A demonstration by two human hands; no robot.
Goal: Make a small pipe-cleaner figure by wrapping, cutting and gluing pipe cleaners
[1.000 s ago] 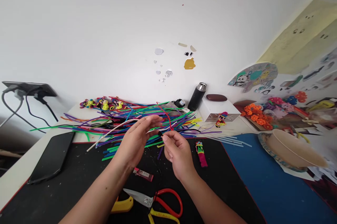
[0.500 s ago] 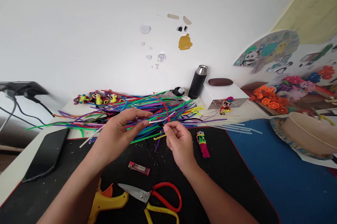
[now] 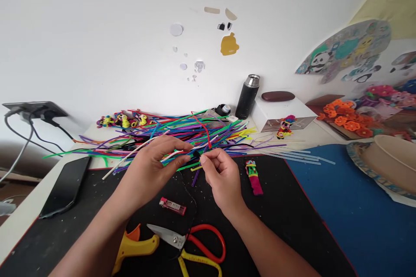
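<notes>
My right hand pinches a small dark piece between thumb and forefinger; its exact kind is too small to make out. Just left of it my left hand hovers, thumb and fingertips apart, with nothing visible gripped between them. Behind both hands spreads a loose pile of coloured pipe cleaners, and a long white pipe cleaner runs behind my left hand. Below lie a pink lighter, scissors with red and yellow handles, and a yellow glue gun.
A small pipe-cleaner figure lies right of my right hand; another stands by a white box. A black thermos stands at the wall. A phone lies left, a bowl right.
My left fingertips have come away from a white strip and spread slightly. The dark piece shows more clearly at my right fingertips. The camera view has shifted a little.
</notes>
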